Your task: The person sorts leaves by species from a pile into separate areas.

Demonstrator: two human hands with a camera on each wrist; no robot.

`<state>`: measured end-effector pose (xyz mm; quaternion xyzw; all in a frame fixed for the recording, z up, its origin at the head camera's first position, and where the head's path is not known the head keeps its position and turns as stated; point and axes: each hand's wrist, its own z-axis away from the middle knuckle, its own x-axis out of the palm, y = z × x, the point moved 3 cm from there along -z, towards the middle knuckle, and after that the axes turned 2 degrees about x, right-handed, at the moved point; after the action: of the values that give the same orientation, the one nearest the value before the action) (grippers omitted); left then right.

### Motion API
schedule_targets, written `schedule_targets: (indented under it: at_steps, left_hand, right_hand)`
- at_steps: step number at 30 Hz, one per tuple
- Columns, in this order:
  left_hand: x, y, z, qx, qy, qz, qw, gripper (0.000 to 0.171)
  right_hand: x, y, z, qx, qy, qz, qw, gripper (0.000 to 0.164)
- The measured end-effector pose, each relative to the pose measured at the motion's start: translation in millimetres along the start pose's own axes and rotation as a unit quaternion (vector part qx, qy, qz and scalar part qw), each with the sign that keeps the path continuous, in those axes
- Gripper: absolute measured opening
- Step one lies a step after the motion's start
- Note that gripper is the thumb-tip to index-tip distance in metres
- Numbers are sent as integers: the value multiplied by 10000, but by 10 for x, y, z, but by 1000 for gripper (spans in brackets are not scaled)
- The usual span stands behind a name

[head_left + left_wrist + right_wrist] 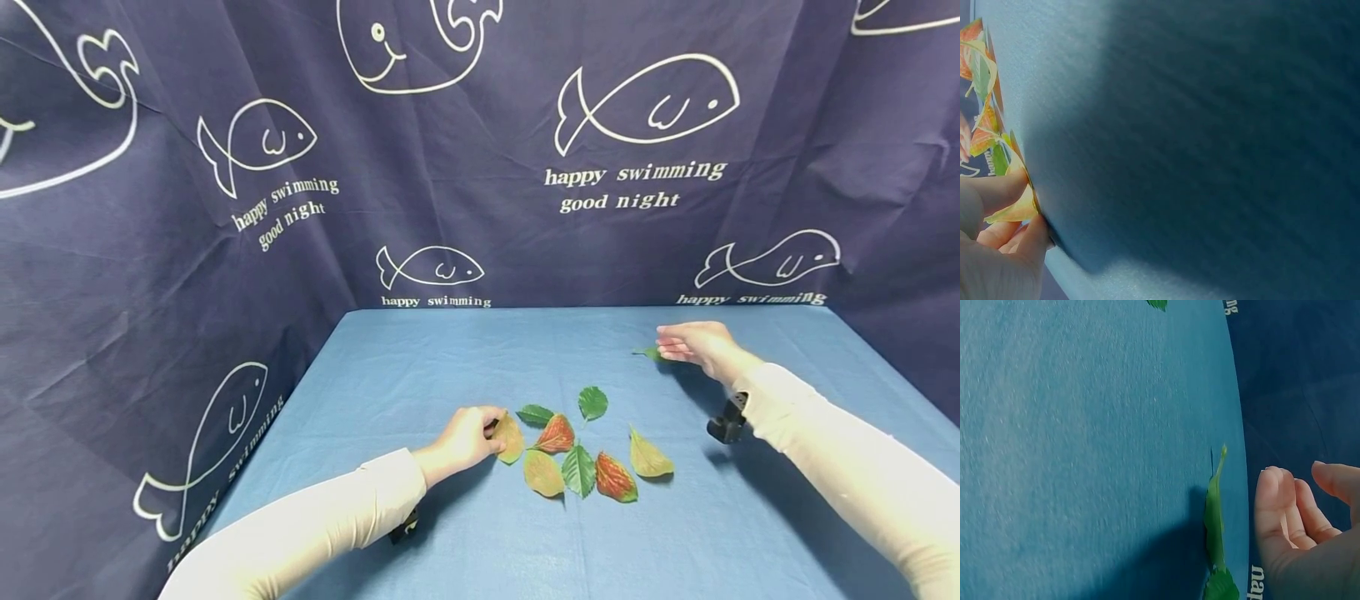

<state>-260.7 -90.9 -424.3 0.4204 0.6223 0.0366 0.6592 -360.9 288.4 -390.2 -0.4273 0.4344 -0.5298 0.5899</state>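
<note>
With thumb and fingers, my left hand (465, 437) pinches a yellow leaf (512, 439) at the left end of a leaf cluster. In the left wrist view that yellow leaf (1019, 207) shows between thumb and fingertips, low over the cloth. Farther back on the right, my right hand (703, 343) hovers with loosely bent fingers and nothing in its grasp. A green leaf (648, 353) lies partly hidden beneath it. The right wrist view shows this green leaf (1213, 525) on the cloth, apart from the fingers (1272, 494).
Beside the left hand lie green leaves (578, 471), red-and-green leaves (615, 477) and another yellowish leaf (543, 473). A yellow leaf (648, 457) is at the group's right, a rounder green one (592, 402) behind. Dark printed curtains (450, 192) enclose the blue table (420, 358).
</note>
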Motion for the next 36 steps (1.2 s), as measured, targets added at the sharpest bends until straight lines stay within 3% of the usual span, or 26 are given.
schedule_targets:
  at_steps: [19,29,36]
  left_hand:
    - [23,-23,1,-146,-39,72,9999,45]
    - [34,-23,-13,-237,-85,211,9995,47]
    - [27,-2,13,-286,-96,276,9992,45]
  right_hand:
    - [320,104,55,-252,-269,472,9982,56]
    - [528,96,164,-104,-368,701,9968,72]
    - [662,148,212,99,-468,1195,9917,81]
